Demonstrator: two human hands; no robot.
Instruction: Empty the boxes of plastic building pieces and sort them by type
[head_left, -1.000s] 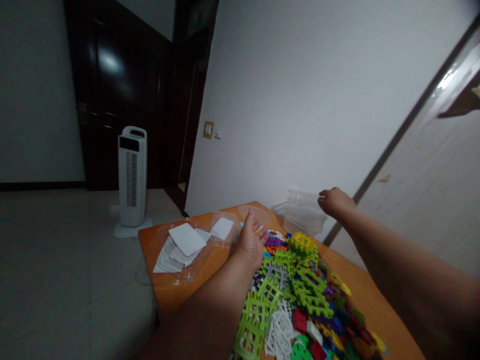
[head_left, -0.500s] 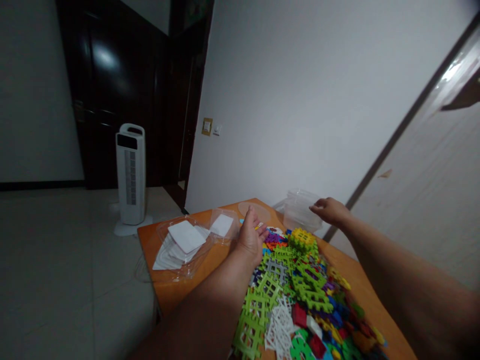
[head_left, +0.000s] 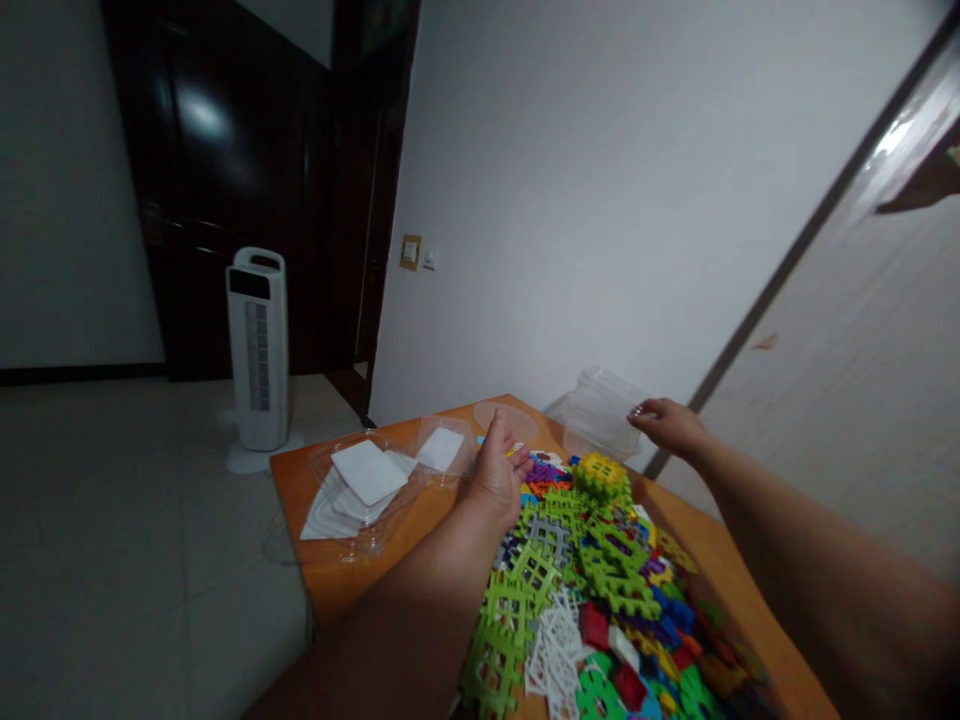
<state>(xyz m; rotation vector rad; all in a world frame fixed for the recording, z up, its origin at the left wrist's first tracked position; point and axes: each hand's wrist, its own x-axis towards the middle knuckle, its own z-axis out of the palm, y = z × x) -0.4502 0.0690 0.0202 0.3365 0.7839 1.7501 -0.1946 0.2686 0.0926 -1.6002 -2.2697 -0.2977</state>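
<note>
My left hand (head_left: 501,472) is open beside the far left edge of a heap of plastic building pieces, its palm turned toward them. Green lattice pieces (head_left: 536,568) lie below that hand, with white lattice pieces (head_left: 556,650) nearer to me. A yellow piece (head_left: 601,470) tops the far end of the heap. At the table's far right corner, my right hand (head_left: 670,424) has its fingers closed on the right edge of a clear plastic container (head_left: 600,415). Its fingertips are small and partly blurred in view.
Clear plastic packaging with white cards (head_left: 369,472) lies on the left of the orange table (head_left: 416,530). A round translucent disc (head_left: 506,418) is at the far edge. A white tower heater or fan (head_left: 259,350) stands on the floor; a wall (head_left: 570,200) rises behind the table.
The view has shifted slightly. The clear container's top sits a little higher, and my right hand has moved slightly right along with its edge. My left hand stays almost in place.
</note>
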